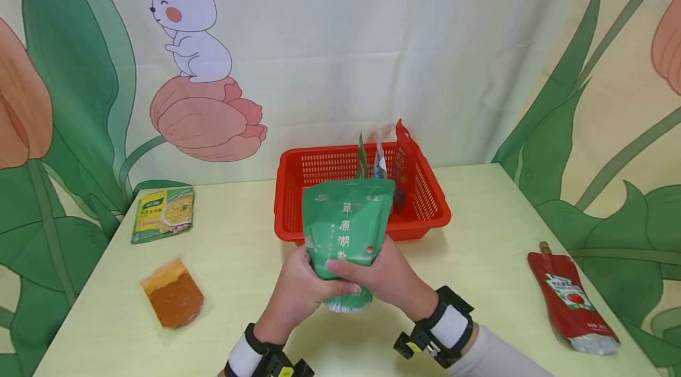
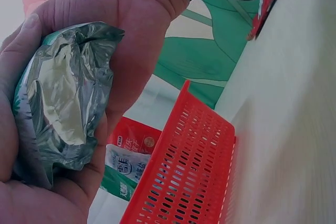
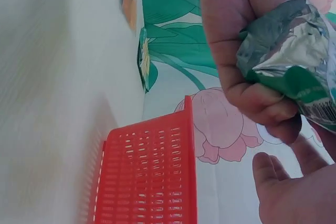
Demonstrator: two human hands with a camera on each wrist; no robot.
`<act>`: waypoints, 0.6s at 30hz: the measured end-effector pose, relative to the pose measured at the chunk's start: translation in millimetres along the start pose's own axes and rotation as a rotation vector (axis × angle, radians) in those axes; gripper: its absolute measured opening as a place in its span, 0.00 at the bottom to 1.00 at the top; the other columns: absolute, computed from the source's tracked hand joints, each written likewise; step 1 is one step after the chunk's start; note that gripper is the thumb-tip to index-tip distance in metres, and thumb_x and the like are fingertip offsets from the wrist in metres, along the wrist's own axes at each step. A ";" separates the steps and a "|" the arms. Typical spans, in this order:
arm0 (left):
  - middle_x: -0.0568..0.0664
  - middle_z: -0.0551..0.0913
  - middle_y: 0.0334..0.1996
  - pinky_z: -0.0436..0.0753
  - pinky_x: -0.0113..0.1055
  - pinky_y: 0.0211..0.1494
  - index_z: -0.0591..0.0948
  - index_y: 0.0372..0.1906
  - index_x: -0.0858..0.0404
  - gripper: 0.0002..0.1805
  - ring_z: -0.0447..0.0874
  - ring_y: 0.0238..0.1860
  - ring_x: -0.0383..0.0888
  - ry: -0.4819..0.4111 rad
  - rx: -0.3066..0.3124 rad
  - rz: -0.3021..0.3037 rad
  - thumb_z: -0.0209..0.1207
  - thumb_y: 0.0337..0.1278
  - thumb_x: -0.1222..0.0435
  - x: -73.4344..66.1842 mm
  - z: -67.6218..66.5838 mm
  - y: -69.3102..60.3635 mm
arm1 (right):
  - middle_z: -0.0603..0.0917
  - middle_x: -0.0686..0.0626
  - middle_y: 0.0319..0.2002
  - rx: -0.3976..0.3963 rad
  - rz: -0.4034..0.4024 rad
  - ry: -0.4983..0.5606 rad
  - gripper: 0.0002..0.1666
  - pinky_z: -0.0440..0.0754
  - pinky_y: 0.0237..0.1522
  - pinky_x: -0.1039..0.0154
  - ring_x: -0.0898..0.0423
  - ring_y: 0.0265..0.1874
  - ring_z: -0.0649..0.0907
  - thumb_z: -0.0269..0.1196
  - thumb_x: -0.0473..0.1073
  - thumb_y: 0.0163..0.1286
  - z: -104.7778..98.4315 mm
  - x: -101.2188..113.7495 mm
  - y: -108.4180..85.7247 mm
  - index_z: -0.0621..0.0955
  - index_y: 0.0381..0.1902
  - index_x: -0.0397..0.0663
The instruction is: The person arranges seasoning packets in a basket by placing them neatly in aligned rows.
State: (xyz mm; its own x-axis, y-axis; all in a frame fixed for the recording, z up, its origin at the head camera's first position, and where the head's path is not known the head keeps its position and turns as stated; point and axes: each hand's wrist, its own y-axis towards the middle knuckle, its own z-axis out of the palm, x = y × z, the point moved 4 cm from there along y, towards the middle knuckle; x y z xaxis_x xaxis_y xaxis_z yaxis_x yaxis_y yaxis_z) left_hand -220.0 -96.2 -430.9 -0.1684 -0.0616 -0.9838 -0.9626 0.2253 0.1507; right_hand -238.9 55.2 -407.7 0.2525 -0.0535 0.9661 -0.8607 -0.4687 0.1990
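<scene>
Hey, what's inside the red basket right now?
Inside the red basket, a green packet, a white packet and a red packet stand toward the right. The green pouch held by the left hand and right hand hides part of the interior, so anything behind it can't be seen.

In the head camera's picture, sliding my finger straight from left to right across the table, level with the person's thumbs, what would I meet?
Brown packet → green pouch, held by the left hand and the right hand → red pouch.
</scene>
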 end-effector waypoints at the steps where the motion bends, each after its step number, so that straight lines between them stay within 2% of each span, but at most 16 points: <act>1: 0.46 0.86 0.52 0.86 0.39 0.57 0.77 0.58 0.50 0.37 0.86 0.53 0.46 -0.001 0.004 0.005 0.82 0.39 0.63 -0.4 0.2 -0.2 | 0.81 0.49 0.60 -0.010 0.007 -0.007 0.40 0.85 0.57 0.56 0.49 0.57 0.83 0.74 0.47 0.64 0.1 0.7 -0.6 0.67 0.69 0.57; 5: 0.46 0.86 0.52 0.85 0.40 0.57 0.77 0.58 0.50 0.37 0.86 0.53 0.46 -0.007 0.007 0.019 0.82 0.39 0.62 -0.8 1.1 -0.3 | 0.82 0.49 0.60 -0.039 0.022 0.004 0.37 0.83 0.59 0.55 0.50 0.58 0.83 0.73 0.44 0.66 0.7 1.3 -2.4 0.68 0.68 0.56; 12: 0.46 0.86 0.52 0.86 0.41 0.57 0.76 0.59 0.49 0.38 0.86 0.53 0.47 -0.005 -0.005 0.018 0.82 0.39 0.61 -0.8 3.2 2.7 | 0.81 0.51 0.61 -0.092 0.053 0.086 0.35 0.82 0.61 0.55 0.51 0.61 0.81 0.70 0.43 0.68 1.8 -1.8 -4.4 0.69 0.69 0.60; 15: 0.45 0.85 0.53 0.86 0.41 0.56 0.75 0.61 0.48 0.39 0.85 0.54 0.47 0.018 -0.012 0.009 0.82 0.40 0.59 -3.3 3.3 3.7 | 0.81 0.49 0.62 -0.125 0.058 0.107 0.34 0.83 0.60 0.56 0.50 0.61 0.81 0.70 0.43 0.68 2.1 -1.5 -4.8 0.69 0.68 0.57; 18: 0.47 0.84 0.53 0.87 0.38 0.55 0.75 0.62 0.51 0.39 0.85 0.53 0.47 0.020 -0.049 -0.016 0.81 0.41 0.58 -7.5 1.9 3.8 | 0.81 0.47 0.61 -0.173 0.064 0.127 0.33 0.84 0.59 0.56 0.49 0.59 0.83 0.70 0.42 0.68 1.3 -0.1 -4.1 0.70 0.67 0.54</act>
State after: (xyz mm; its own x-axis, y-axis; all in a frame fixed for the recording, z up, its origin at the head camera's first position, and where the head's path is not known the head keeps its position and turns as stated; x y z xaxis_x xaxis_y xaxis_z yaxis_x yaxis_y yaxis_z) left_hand -222.0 -93.0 -423.2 -0.1565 -0.0845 -0.9841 -0.9744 0.1760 0.1398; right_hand -234.9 56.0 -408.8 0.1463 0.0384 0.9885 -0.9389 -0.3093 0.1510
